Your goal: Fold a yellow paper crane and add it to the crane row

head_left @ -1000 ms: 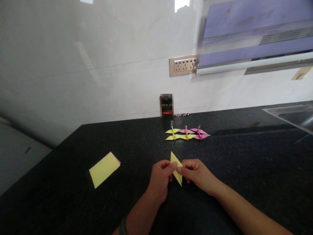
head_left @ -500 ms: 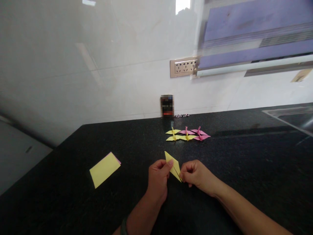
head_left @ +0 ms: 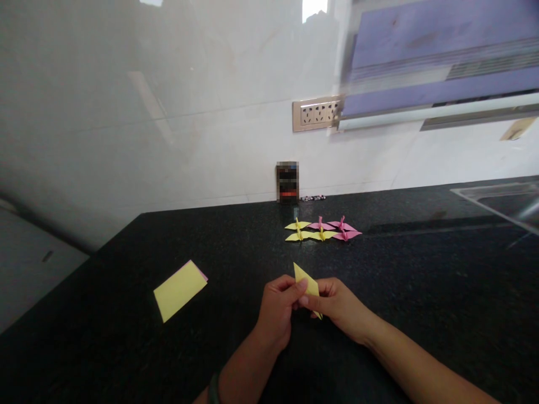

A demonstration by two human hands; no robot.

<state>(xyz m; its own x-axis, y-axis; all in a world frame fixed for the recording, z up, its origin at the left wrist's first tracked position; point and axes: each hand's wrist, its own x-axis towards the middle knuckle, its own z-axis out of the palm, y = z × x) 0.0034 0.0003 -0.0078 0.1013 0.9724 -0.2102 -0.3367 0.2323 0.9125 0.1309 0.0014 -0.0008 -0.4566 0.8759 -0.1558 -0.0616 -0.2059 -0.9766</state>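
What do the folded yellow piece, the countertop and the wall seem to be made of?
Folded yellow piece: matte paper, judging by its thin layers and crisp edges.
Countertop: dark, lightly polished stone or a lookalike, from its fine speckles.
Wall: glossy, probably ceramic tile, given straight seams and light reflections.

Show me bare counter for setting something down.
Bare counter lies between the yellow sheet and the left hand, and right of the paper cranes toward the pale-rimmed fixture. Crowded: among the cranes, and where left and right hand hold the folded paper.
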